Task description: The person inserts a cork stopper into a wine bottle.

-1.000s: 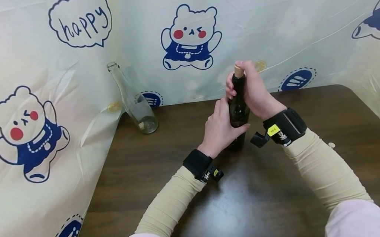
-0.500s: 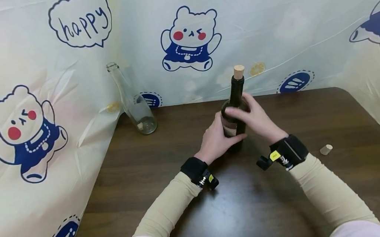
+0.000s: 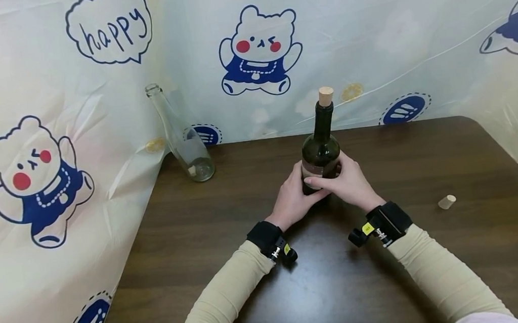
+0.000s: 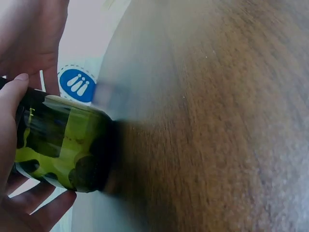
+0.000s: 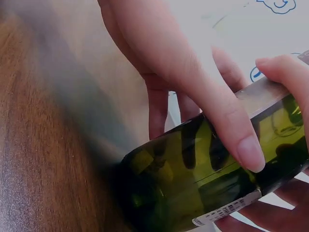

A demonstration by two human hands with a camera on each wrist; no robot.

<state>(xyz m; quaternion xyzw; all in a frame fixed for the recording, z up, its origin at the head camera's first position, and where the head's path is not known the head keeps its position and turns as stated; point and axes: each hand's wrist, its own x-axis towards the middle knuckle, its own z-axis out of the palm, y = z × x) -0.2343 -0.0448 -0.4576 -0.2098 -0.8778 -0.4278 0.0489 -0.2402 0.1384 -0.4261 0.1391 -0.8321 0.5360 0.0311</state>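
A dark green wine bottle (image 3: 321, 149) stands upright near the far side of the table, a cork (image 3: 325, 96) protruding from its mouth. My left hand (image 3: 291, 199) grips its lower body from the left. From the right, my right hand (image 3: 354, 184) holds the body, its thumb lying across the front label above the left thumb. The left wrist view has the green glass base (image 4: 91, 150) at the tabletop, fingers wrapped round it. In the right wrist view a barcode strip (image 5: 227, 209) shows on the glass. The hands partly hide the label.
A clear glass bottle (image 3: 189, 149) stands at the back left, with a small pale piece (image 3: 192, 171) visible in its bottom. A loose cork (image 3: 447, 202) lies on the brown table (image 3: 466, 246) to the right. A printed curtain (image 3: 177, 46) hangs behind.
My right hand has come down from the cork and neck to the bottle's body. My left hand has slid slightly lower, still gripping. The loose cork is now fully uncovered.
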